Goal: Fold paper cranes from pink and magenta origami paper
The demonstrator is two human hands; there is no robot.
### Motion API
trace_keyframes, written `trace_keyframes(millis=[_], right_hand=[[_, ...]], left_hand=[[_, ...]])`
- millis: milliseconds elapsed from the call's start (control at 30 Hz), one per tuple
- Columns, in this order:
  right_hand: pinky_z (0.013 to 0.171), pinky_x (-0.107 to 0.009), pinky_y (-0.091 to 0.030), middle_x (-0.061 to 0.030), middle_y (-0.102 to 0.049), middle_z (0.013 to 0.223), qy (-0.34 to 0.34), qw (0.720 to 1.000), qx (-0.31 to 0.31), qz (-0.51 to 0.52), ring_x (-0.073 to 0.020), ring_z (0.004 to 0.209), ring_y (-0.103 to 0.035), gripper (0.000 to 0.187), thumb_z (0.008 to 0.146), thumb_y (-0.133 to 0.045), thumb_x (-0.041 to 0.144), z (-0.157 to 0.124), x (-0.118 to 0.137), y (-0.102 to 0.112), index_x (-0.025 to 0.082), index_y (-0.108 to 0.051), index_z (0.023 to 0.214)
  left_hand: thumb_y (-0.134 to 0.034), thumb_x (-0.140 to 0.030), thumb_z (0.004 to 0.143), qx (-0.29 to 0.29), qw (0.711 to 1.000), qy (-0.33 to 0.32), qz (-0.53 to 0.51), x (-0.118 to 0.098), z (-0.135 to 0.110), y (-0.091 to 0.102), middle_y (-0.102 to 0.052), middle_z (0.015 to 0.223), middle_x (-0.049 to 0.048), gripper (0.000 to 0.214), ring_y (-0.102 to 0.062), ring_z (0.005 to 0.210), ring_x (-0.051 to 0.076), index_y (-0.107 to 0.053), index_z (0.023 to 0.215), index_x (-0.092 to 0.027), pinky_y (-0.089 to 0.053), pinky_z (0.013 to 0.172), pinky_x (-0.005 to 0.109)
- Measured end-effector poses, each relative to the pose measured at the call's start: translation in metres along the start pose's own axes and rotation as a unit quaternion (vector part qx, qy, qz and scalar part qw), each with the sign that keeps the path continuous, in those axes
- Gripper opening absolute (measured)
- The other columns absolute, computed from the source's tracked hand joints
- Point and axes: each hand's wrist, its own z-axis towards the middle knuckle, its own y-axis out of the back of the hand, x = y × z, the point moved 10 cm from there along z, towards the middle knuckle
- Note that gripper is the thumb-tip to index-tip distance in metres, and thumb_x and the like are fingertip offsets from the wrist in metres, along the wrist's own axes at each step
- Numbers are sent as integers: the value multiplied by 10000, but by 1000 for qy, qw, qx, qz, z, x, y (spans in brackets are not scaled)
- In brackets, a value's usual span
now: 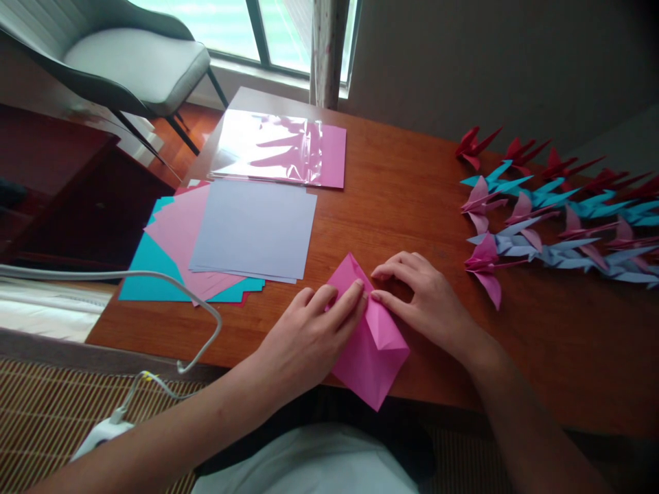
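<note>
**Left hand [314, 329] and right hand [432, 295] are meeting on a pink origami sheet [371, 360]**

The partly folded sheet is lying on the wooden table [401, 206], its six o'clock corner reaching the front edge. The left hand is coming in from eight o'clock, its fingers bunching narrowly and pressing on the sheet's upper half; whether its thumb is pinching a fold, I cannot tell. The right hand is curling in from three o'clock, thumb and forefinger sitting close together at the upper right edge; I cannot tell whether they are gripping it.

At ten o'clock from the sheet, pale blue squares [252, 230] are overlapping light pink squares [175, 233] and turquoise squares [149, 274]. At eleven o'clock, a clear plastic sleeve [262, 147] is glinting, bright pink paper [334, 158] showing at its right end. At two o'clock, folded paper cranes [556, 199] are standing in red, turquoise, pink and pale blue rows. Towards nine o'clock, a white cable [77, 275] is looping over the table edge. Farther off, towards ten o'clock, a grey chair [134, 65] is standing beside the window [226, 27].
</note>
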Motion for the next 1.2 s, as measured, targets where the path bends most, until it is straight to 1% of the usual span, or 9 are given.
trace_keyframes(millis=[267, 433, 567, 667, 767, 933, 1067, 1200], right_hand=[[832, -371, -494, -47, -668, 952, -3, 1000, 0, -3, -227, 927, -586, 113, 878, -736, 197, 0, 0, 0, 221, -656, 954], [840, -385, -504, -46, -672, 962, -4, 1000, -3, -1, -236, 938, -595, 105, 884, -726, 219, -1, 0, 0, 244, -657, 959], [838, -382, -504, -47, -675, 962, 0, 1000, -7, -1, -236, 934, -599, 95, 889, -717, 222, -1, 0, 0, 248, -656, 957], [824, -374, -492, -43, -671, 929, -1, 1000, -16, -8, -234, 918, -594, 59, 902, -704, 239, 1, -2, -2, 244, -646, 909], [811, -383, -468, -36, -663, 884, -10, 999, -25, -30, -230, 882, -588, 95, 923, -679, 275, 8, -5, -5, 239, -628, 852], [797, -389, -436, -28, -665, 838, -20, 997, -39, -68, -229, 848, -573, 198, 921, -680, 340, 27, -10, -7, 237, -596, 774], [796, -385, -439, -27, -668, 836, -4, 996, -35, -77, -229, 838, -571, 215, 913, -692, 355, 43, -8, -8, 243, -586, 764], [754, -365, -434, -24, -671, 820, -13, 995, -38, -86, -222, 815, -571, 225, 892, -722, 358, 58, -8, -7, 240, -588, 753]], left_hand=[[-401, -257, 1030, 7, 1000, 6, -2, 1, 1, -1, -445, 1580, 84, 488, -506, 1055, 249, -462, 1502, -151, -483, 845, 393], [-393, -248, 1028, 11, 1000, 7, 3, 0, 1, -1, -435, 1587, 87, 488, -506, 1057, 250, -463, 1501, -150, -482, 843, 389], [-432, -247, 1012, 11, 1000, 2, 6, -1, 0, -1, -434, 1584, 97, 500, -510, 1056, 251, -460, 1503, -156, -481, 842, 389], [-463, -243, 997, 17, 1000, 2, 6, -1, 0, -2, -428, 1586, 103, 519, -515, 1056, 250, -449, 1510, -169, -477, 845, 388], [-448, -246, 1005, 21, 1000, 1, 5, -1, 0, -3, -415, 1597, 102, 513, -517, 1058, 248, -446, 1512, -167, -475, 842, 383], [-391, -252, 1028, 17, 1000, 6, 6, 0, 0, -1, -421, 1597, 92, 491, -519, 1053, 248, -456, 1505, -154, -478, 837, 385], [-413, -229, 1014, 20, 1000, 5, 0, -1, 1, -2, -431, 1590, 89, 494, -516, 1057, 248, -464, 1499, -151, -488, 839, 393], [-426, -215, 1004, 15, 1000, 6, -1, -1, 0, -1, -437, 1584, 89, 501, -507, 1060, 252, -465, 1498, -145, -493, 839, 399]])
